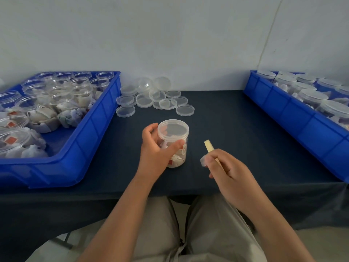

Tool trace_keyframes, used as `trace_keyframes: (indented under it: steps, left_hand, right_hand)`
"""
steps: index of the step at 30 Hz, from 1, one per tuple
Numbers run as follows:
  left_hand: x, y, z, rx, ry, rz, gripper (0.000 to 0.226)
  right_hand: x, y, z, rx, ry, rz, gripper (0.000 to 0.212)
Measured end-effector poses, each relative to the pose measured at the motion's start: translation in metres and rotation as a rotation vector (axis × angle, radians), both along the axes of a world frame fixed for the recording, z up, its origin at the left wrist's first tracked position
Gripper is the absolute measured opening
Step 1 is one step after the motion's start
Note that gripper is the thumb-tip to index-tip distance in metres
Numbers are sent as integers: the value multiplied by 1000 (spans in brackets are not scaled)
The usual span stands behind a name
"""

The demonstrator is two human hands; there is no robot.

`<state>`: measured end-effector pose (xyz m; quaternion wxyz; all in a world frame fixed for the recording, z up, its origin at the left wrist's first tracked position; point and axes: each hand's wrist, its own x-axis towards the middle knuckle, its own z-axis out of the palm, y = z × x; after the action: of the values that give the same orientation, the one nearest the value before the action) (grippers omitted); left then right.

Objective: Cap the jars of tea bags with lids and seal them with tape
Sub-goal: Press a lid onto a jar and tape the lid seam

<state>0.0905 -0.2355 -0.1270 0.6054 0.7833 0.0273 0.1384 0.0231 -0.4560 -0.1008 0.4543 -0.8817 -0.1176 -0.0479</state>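
A capped jar of tea bags stands upright near the middle of the dark surface, its clear lid seated on top. The left grip is wrapped round the jar's side, thumb across the front. The right grip, just beside the jar and not touching it, pinches a pale yellow strip with a clear piece of tape at the fingertips.

Behind the jar, by the wall, lies a loose pile of spare lids, well apart from both hands. A blue tray on the left holds open jars stuffed with tea bags. A second blue tray on the right holds jars with lids on.

Some tea bags carry small red tags; any print is too small to read.
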Motion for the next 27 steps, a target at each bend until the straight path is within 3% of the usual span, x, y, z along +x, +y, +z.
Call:
trace_keyframes:
  steps: [3, 5, 14, 20, 27]
  left_hand:
    - [-10, 2, 2, 25, -67, 2, 60]
    - [-21, 2, 5, 57, -97, -48, 55]
    - [-44, -8, 10, 235, -144, -187, 53]
    - [-48, -12, 4, 331, -224, -173, 97]
    - [-44, -15, 1, 393, -271, -105, 71]
  right_hand:
    - [-2, -2, 1, 8, 24, -7, 29]
    - [-2, -2, 1, -4, 37, -12, 32]
    - [-2, 9, -3, -4, 37, -31, 35]
    - [-1, 11, -3, -17, 30, -35, 36]
    - [1, 10, -2, -29, 20, -65, 32]
